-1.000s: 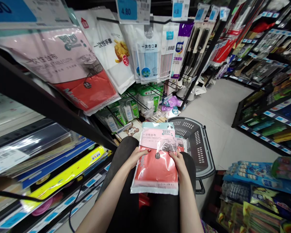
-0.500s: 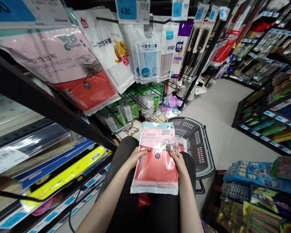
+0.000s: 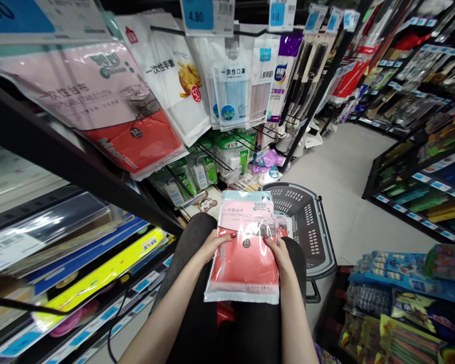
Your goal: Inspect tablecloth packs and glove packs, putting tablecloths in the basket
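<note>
Between left hand (image 3: 214, 244) and right hand (image 3: 280, 252), both pinching it, lies the tablecloth packet (image 3: 245, 268)

We list a pale grey floor (image 3: 339, 156), running as an aisle between displays. On the left we record a black-framed rack (image 3: 60, 151), with dark prongs (image 3: 214, 155) and white-and-blue price labels (image 3: 208, 17). On the right we enter a low shelving unit (image 3: 398, 208), label-edged; beyond it, further tiered shelving (image 3: 419, 94). Light: bright on the floor, dimmer within the shelves.
</note>
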`<action>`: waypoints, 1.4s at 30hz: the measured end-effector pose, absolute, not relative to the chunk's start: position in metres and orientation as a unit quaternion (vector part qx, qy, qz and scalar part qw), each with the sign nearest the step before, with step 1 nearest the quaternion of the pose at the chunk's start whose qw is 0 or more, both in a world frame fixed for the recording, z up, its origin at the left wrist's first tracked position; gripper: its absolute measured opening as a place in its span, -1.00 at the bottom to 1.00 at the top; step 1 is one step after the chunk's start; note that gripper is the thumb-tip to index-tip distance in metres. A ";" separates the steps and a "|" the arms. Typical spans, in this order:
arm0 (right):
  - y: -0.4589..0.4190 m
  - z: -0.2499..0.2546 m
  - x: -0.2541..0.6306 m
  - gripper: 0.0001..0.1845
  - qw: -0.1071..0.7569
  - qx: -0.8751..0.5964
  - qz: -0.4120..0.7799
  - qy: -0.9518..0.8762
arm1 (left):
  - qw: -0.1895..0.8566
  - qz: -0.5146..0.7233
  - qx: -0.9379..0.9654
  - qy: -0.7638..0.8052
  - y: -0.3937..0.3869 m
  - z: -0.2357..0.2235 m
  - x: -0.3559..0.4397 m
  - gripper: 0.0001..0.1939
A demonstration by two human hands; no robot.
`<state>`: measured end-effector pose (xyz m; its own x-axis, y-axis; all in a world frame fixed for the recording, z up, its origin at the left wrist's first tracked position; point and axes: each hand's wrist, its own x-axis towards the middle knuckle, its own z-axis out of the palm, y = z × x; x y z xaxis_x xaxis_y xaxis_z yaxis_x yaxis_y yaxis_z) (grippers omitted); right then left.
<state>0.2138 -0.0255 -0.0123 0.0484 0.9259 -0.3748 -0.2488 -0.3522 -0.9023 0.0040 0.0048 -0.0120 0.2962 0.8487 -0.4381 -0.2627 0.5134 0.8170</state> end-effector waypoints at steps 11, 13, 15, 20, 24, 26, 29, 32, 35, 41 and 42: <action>-0.025 -0.008 0.213 -0.70 0.489 -0.530 0.619 -0.310 | 0.740 0.385 0.319 0.450 0.005 -0.009 0.005 -0.68; -0.025 -0.007 0.213 -0.70 0.488 -0.534 0.616 -0.311 | 0.740 0.381 0.318 0.453 0.005 -0.008 0.005 -0.67; -0.025 -0.006 0.212 -0.71 0.486 -0.537 0.615 -0.311 | 0.741 0.378 0.318 0.455 0.005 -0.008 0.005 -0.66; -0.025 -0.006 0.212 -0.72 0.488 -0.537 0.612 -0.317 | 0.736 0.380 0.324 0.457 0.005 -0.008 0.006 -0.65; -0.025 -0.010 0.214 -0.69 0.485 -0.536 0.613 -0.319 | 0.735 0.377 0.329 0.457 0.005 -0.007 0.006 -0.64; -0.025 -0.012 0.215 -0.69 0.483 -0.533 0.616 -0.319 | 0.737 0.377 0.329 0.454 0.005 -0.007 0.006 -0.64; -0.025 -0.012 0.215 -0.69 0.485 -0.529 0.619 -0.319 | 0.737 0.382 0.328 0.452 0.005 -0.008 0.006 -0.66; -0.025 -0.011 0.214 -0.69 0.484 -0.533 0.618 -0.317 | 0.735 0.382 0.328 0.454 0.005 -0.008 0.006 -0.65; -0.025 -0.009 0.214 -0.70 0.481 -0.536 0.618 -0.314 | 0.734 0.381 0.328 0.457 0.005 -0.008 0.006 -0.65; -0.024 -0.010 0.214 -0.68 0.484 -0.536 0.618 -0.313 | 0.737 0.384 0.328 0.448 0.005 -0.010 0.006 -0.67; -0.024 -0.010 0.214 -0.69 0.484 -0.537 0.616 -0.313 | 0.739 0.384 0.327 0.447 0.006 -0.010 0.005 -0.67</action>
<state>0.2141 -0.0243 -0.0104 0.0458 0.9324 -0.3584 -0.2598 -0.3353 -0.9056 0.0054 0.0055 -0.0100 0.3054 0.8601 -0.4086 -0.2754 0.4906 0.8267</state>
